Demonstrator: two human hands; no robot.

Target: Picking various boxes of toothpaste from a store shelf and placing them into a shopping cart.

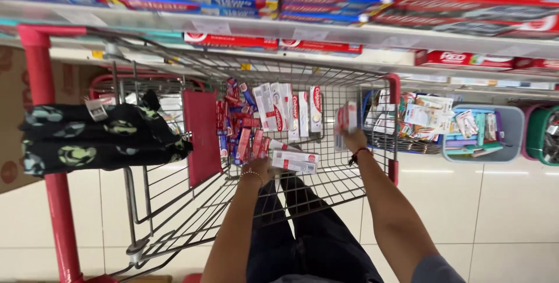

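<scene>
Both hands [263, 168] [353, 140] hold toothpaste boxes [295, 161] inside cart [361, 79].

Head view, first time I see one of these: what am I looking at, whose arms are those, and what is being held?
There is no machine here. The single picture comes from a camera worn on a person's head, looking down, so the two bare arms reaching away from the bottom edge are that person's own.

They reach into a wire shopping cart with red trim, standing in a shop aisle. The left hand holds a white and red carton low in the cart. The right hand holds another carton upright near the cart's right side. More boxes of the same kind are piled in the basket. A dark patterned cloth hangs over the cart's near end. Shelves of similar boxes run above, and bins of small goods stand to the right.
</scene>
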